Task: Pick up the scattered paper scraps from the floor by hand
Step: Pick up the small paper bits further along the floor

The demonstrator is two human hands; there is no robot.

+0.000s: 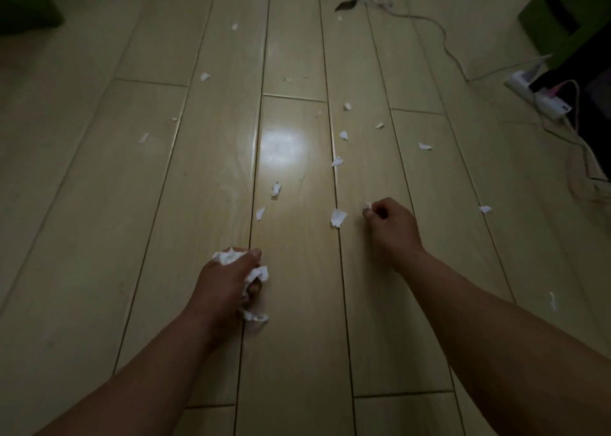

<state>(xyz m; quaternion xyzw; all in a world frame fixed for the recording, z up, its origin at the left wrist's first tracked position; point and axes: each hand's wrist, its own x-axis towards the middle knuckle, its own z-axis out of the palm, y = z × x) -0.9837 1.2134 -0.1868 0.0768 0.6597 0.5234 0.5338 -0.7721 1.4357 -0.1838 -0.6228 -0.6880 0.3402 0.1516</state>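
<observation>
A pale wooden plank floor (99, 204) fills the view, its boards running away from the person toward the far end of the room, with a bright glare spot (283, 146) near the middle. White paper scraps (338, 218) lie scattered along the central boards, thinning toward the far end.

At the far left corner stands a dark green object (26, 2), too dim to identify. On the left boards lie a few small scraps, one (143, 137) an elongated sliver slanting away to the right, another (205, 76) farther off.

The left hand (228, 283) is closed into a fist around a crumpled wad of paper (256, 275), with white bits sticking out above the knuckles and below the palm. Ahead of it lie two narrow scraps (276, 189), their long axes roughly along the boards.

A larger, roughly rectangular scrap sits on a board seam just beside the right hand (390, 224), long axis along the plank. The right hand's fingers are pinched narrowly together on a tiny scrap (366, 206) at floor level. More pieces trail beyond it, and one (485, 208) lies to its right.

Along the right edge run a grey cable (443, 35), a white power strip (535, 96) and a green box (568, 12).
</observation>
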